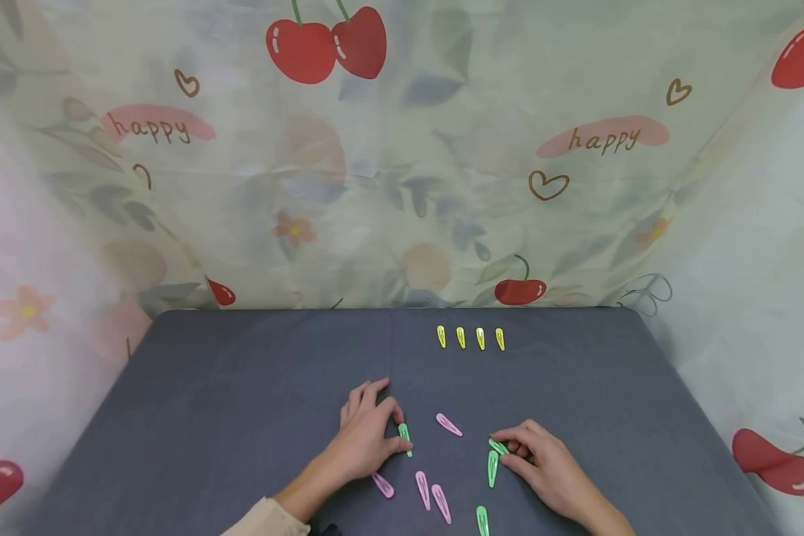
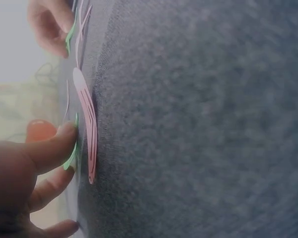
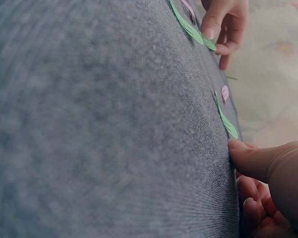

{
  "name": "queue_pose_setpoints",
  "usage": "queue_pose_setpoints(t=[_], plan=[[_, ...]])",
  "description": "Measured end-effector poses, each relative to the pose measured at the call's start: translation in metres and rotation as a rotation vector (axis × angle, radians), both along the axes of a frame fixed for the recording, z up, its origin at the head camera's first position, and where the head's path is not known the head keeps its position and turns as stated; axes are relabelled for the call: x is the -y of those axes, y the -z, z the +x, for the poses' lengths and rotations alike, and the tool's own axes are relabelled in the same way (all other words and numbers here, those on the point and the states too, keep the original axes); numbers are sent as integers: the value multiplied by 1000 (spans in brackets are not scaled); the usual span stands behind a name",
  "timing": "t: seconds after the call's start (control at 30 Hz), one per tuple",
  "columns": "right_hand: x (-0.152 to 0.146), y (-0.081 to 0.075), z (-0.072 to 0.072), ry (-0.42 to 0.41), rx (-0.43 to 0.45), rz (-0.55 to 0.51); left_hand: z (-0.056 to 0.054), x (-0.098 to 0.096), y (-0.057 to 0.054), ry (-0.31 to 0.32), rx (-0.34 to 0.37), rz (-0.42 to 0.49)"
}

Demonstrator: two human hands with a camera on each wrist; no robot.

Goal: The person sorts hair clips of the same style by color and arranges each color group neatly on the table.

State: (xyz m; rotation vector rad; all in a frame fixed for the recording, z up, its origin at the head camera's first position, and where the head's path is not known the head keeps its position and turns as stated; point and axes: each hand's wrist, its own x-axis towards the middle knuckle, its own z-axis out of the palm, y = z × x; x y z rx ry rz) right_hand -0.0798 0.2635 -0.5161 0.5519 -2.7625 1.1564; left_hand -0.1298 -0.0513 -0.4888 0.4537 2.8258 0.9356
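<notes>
My left hand (image 1: 364,438) pinches a green snap hair clip (image 1: 405,438) between thumb and a finger, low over the cloth, its other fingers spread. My right hand (image 1: 546,467) holds another green hair clip (image 1: 497,446) by thumb and fingertips. Just below that clip lies a third green clip (image 1: 492,470). Near my left wrist is a pink hair clip (image 1: 383,485), partly covered by the hand. In the left wrist view a pink clip (image 2: 89,126) shows close up, beside the left thumb.
Between the hands lies a pink clip (image 1: 449,424); two more pink clips (image 1: 423,491) are nearer the front. Another green clip (image 1: 483,520) is at the bottom edge of the view. Several yellow clips (image 1: 461,338) stand in a row toward the back of the dark table (image 1: 241,387).
</notes>
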Motion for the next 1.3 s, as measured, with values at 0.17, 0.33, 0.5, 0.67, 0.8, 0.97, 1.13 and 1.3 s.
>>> queue_pose_setpoints(t=[0.17, 0.33, 0.5, 0.67, 0.8, 0.97, 1.13, 1.3], plan=[[0, 0, 0, -1, 15, 4, -1, -2, -1, -1, -4, 24], [1, 0, 0, 7, -4, -5, -2, -5, -2, 44, -40, 107], [2, 0, 1, 2, -8, -6, -12, -1, -8, 70, 44, 227], [2, -1, 1, -1, -13, -13, -31, 11, -17, 18, 88, 258], [2, 0, 1, 3, -20, -12, -57, 25, -24, -90, 38, 260], [2, 2, 1, 17, -16, -7, -98, 43, -30, -212, 3, 261], [3, 3, 1, 24, -23, -19, -125, 56, -24, -254, 6, 211], [1, 2, 1, 25, -10, -14, -141, 58, -13, -267, 30, 178]])
